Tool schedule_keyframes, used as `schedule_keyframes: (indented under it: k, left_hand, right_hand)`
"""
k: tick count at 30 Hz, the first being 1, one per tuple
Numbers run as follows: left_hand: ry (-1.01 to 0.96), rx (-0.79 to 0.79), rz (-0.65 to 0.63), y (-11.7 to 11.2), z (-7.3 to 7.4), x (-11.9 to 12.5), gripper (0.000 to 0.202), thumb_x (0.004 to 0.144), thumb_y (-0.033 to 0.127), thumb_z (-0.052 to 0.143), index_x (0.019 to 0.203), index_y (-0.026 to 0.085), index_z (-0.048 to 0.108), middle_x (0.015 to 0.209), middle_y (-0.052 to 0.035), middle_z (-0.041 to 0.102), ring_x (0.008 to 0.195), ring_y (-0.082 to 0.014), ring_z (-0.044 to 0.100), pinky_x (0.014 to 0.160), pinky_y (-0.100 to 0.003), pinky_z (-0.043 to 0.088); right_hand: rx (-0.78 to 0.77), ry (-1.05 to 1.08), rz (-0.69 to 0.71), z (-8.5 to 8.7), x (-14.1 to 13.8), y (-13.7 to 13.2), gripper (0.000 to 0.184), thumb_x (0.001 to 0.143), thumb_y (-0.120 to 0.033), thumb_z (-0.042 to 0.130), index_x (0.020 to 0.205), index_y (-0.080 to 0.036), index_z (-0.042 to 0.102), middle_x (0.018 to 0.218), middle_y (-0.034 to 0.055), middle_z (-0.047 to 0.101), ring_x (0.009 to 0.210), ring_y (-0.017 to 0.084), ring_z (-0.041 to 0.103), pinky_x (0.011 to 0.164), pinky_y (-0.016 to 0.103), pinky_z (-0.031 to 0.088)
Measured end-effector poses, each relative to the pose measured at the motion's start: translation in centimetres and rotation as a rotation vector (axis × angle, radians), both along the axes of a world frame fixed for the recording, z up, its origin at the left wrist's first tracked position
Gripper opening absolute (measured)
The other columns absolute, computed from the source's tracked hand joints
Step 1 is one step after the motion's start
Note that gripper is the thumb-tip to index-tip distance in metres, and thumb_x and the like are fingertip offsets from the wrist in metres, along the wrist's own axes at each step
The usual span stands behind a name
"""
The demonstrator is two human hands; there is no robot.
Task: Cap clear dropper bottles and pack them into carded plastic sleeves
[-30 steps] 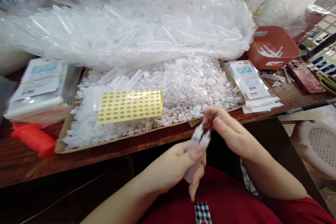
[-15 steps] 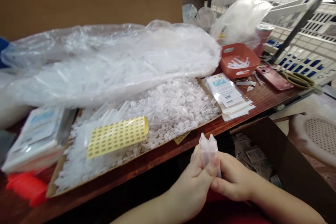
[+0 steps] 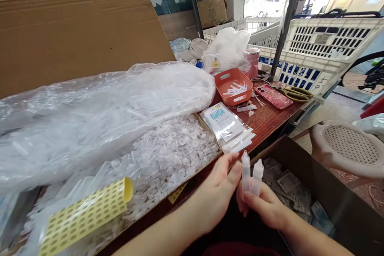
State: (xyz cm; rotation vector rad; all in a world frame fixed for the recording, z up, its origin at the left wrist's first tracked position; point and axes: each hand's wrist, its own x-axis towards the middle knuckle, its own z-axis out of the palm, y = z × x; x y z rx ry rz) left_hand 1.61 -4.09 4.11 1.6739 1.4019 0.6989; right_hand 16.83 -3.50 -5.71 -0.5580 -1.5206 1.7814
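Note:
Two small clear plastic bottles (image 3: 251, 176) with pointed caps stand upright side by side, just off the table's front edge. My right hand (image 3: 264, 208) is closed round their lower parts from below. My left hand (image 3: 214, 200) rests against them on the left, thumb near the top of the left bottle, fingers curled. On the table in front lies a cardboard tray (image 3: 207, 164) heaped with small clear caps (image 3: 168, 148). A yellow sheet of small round stickers (image 3: 87, 212) lies curled on the caps at the lower left.
A big clear bag of plastic tubes (image 3: 99, 108) covers the table's left. Packets (image 3: 228, 126), an orange bin (image 3: 234, 87), a pink phone (image 3: 273, 96) and scissors (image 3: 297, 94) lie at right. An open cardboard box (image 3: 327, 192) with packets sits below, beside a white stool (image 3: 349, 148).
The view has swung up and to the right. The bottles passed from my left hand's grip to my right hand, and now stand upright further right, over the cardboard box's edge.

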Motion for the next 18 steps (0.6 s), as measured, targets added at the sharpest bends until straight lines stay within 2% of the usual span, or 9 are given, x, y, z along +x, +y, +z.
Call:
schedule_keyframes:
  k: [1,2,4,6,8,10,12,18]
  left_hand:
    - [0.315,0.192,0.001,1.5,0.3,0.0,0.046,0.1,0.033,0.021,0.132,0.013,0.048,0.126,-0.0136,0.063,0.117,-0.0196,0.058,0.1,-0.034,0.046]
    - [0.43,0.255,0.021,3.0,0.5,0.1,0.04,0.098,0.03,0.034,0.128,0.011,0.052,0.13,-0.0161,0.06,0.123,-0.0234,0.053,0.106,-0.038,0.039]
    - [0.566,0.297,0.027,6.2,0.6,0.1,0.036,0.094,0.021,0.045,0.123,0.005,0.056,0.142,-0.0213,0.05,0.136,-0.0296,0.038,0.114,-0.044,0.026]
    - [0.689,0.294,0.043,9.0,0.2,0.2,0.035,0.093,0.019,0.048,0.121,0.0,0.056,0.144,-0.0263,0.043,0.138,-0.0345,0.033,0.114,-0.051,0.024]
    - [0.786,0.265,0.032,11.1,-0.3,0.2,0.036,0.091,0.026,0.056,0.124,0.011,0.056,0.143,-0.017,0.047,0.133,-0.0335,0.041,0.108,-0.058,0.032]
    - [0.855,0.228,0.0,12.3,-0.8,0.3,0.039,0.089,0.033,0.06,0.124,0.018,0.056,0.137,-0.0115,0.052,0.123,-0.0309,0.051,0.1,-0.057,0.041]
    - [0.905,0.199,-0.033,12.9,-1.1,0.2,0.038,0.089,0.035,0.06,0.123,0.019,0.056,0.131,-0.0106,0.056,0.113,-0.028,0.058,0.092,-0.052,0.048]
    - [0.983,0.185,-0.149,13.3,-1.5,0.1,0.033,0.09,0.032,0.058,0.12,0.018,0.057,0.124,-0.01,0.06,0.104,-0.0249,0.062,0.086,-0.047,0.053]
  right_hand:
    - [-0.022,-0.003,-0.031,-0.4,0.3,0.1,0.043,0.092,-0.056,0.045,0.074,-0.018,0.053,0.062,0.0005,0.053,0.054,0.011,0.048,0.052,0.023,0.039]
    - [-0.044,-0.004,-0.061,-0.8,0.6,0.2,0.042,0.092,-0.056,0.044,0.074,-0.018,0.052,0.063,0.0003,0.052,0.055,0.011,0.048,0.053,0.023,0.039]
    - [-0.077,-0.01,-0.097,-1.5,0.9,0.3,0.042,0.092,-0.056,0.045,0.074,-0.018,0.051,0.064,0.0005,0.052,0.056,0.011,0.048,0.054,0.023,0.04]
    - [-0.091,-0.024,-0.094,-1.9,1.0,0.2,0.043,0.091,-0.057,0.046,0.074,-0.018,0.051,0.065,0.0011,0.051,0.056,0.012,0.048,0.054,0.024,0.04]
    - [-0.09,-0.043,-0.076,-2.1,0.9,0.0,0.043,0.089,-0.058,0.047,0.074,-0.018,0.052,0.065,0.0016,0.052,0.056,0.012,0.048,0.054,0.025,0.04]
    - [-0.08,-0.064,-0.059,-2.4,0.8,-0.3,0.045,0.089,-0.06,0.047,0.074,-0.018,0.052,0.064,0.002,0.052,0.056,0.013,0.048,0.054,0.025,0.04]
    - [-0.072,-0.09,-0.048,-2.7,0.6,-0.4,0.046,0.089,-0.06,0.048,0.073,-0.017,0.053,0.064,0.002,0.052,0.057,0.013,0.048,0.055,0.025,0.039]
    - [-0.065,-0.16,-0.006,-3.1,0.0,-0.5,0.045,0.089,-0.057,0.05,0.072,-0.016,0.055,0.063,0.0021,0.054,0.058,0.012,0.048,0.057,0.025,0.039]
